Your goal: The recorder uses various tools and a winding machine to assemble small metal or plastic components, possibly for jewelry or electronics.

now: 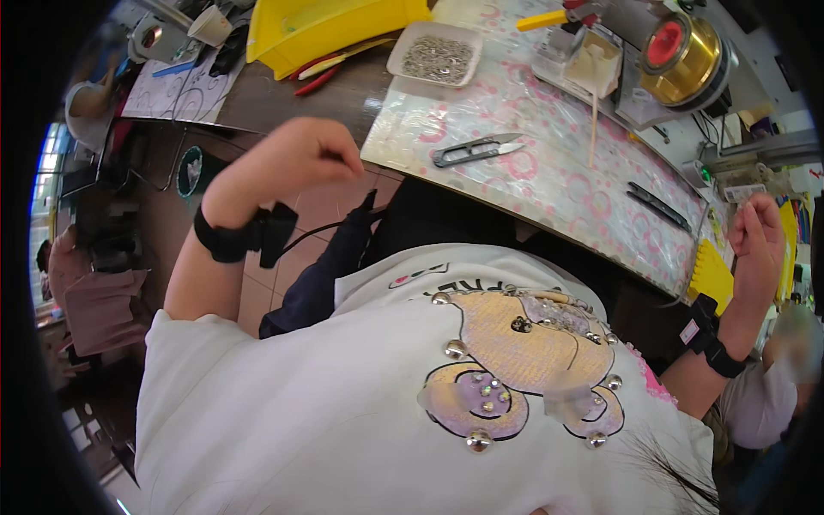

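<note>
Workroom interior, fisheye view. The floor consists of square pinkish-brown tiles [163, 245] with pale joints. A work table with a glossy, pale covering printed with pink and grey rings [481, 193] borders a dark brown surface [365, 93] at left. Upper left: a white, slender-legged table patterned with dark scrolls [184, 96]. Extreme left: a bright, indistinct window [46, 180].

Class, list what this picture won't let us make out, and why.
Head view, left hand: its own curl hides whether it holds anything.
Head view, right hand: blur leaves unclear whether it pinches anything.
Head view, silvery bits in the dish: too small to tell each shape.
Head view, yellow bin: cut off by the top edge.
</note>
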Action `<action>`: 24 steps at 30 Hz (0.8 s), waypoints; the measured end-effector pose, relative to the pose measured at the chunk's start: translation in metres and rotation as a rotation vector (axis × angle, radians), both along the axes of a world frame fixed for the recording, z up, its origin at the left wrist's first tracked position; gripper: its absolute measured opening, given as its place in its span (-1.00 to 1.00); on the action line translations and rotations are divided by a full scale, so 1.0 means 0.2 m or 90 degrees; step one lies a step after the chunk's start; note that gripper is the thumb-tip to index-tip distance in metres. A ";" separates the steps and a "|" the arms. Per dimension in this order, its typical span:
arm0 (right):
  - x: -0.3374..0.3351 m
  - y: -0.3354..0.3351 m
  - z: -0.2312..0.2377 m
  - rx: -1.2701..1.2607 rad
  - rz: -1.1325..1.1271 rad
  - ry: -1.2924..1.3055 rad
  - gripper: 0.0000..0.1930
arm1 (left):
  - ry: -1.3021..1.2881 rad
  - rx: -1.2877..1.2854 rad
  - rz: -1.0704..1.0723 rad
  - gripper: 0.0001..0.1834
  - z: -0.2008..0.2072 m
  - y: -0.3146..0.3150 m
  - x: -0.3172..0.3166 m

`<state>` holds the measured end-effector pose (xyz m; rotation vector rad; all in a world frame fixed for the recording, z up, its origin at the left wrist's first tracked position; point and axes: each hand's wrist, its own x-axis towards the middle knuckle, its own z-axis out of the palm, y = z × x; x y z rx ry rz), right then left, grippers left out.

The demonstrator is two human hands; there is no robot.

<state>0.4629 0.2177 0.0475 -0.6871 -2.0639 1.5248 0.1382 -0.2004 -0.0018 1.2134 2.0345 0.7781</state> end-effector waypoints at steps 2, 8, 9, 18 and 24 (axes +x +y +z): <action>0.04 0.08 0.00 0.001 0.015 -0.018 -0.97 | -0.018 0.053 0.167 -0.95 0.13 -0.06 -0.15; 0.00 0.09 -0.01 0.033 0.015 -0.008 -0.96 | 0.244 0.370 0.461 -0.82 0.23 -0.12 -0.58; -0.01 0.07 -0.01 0.032 0.011 -0.008 -0.95 | 0.285 0.488 0.536 -0.83 0.21 -0.10 -0.62; 0.04 0.02 -0.06 0.087 -0.042 -0.064 -0.96 | 0.912 0.190 0.303 -0.66 -0.03 0.11 -0.94; 0.01 0.02 -0.08 0.086 -0.040 -0.069 -0.95 | 0.800 0.212 0.462 -0.57 0.09 0.13 -0.84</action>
